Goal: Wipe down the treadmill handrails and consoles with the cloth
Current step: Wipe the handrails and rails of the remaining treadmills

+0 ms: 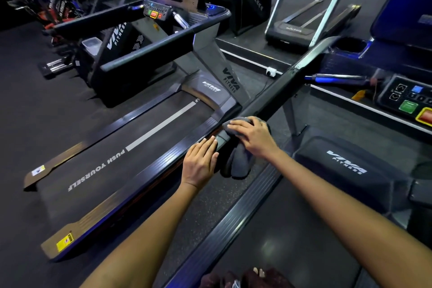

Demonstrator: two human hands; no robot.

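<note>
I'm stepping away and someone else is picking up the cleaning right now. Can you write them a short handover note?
Right hand presses the grey cloth onto the near end of the handrail; cloth drapes over it.
Left hand lies flat, fingers straight, at the rail's end, beside the cloth.
Done: cannot tell how much is wiped.
Left: the rail up toward the console, and the neighbouring treadmill's console.

Both bare arms are reaching forward, near together. The left hand (201,162) is lying flat, fingers (208,145) straight; the right hand (253,136) is pressing down, fingers spread.
</note>
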